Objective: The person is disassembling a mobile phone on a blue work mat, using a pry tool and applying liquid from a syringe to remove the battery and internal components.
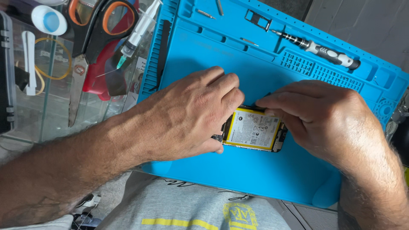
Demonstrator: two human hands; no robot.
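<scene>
An opened phone (254, 131) with a yellow-edged white battery showing lies on a blue repair mat (264, 179). My left hand (191, 113) covers the phone's left end and holds it there, knuckles up. My right hand (317, 117) rests on the right end, its fingertips pressing along the top edge of the battery. Most of the phone's frame is hidden under both hands.
A precision screwdriver (321, 50) lies in the mat's upper right tray, a small metal tray part (257, 19) and loose bits near the top. Left of the mat on a glass table sit orange-handled scissors (91, 40), a syringe (136, 34), a black spudger (163, 51) and a white cap (49, 20).
</scene>
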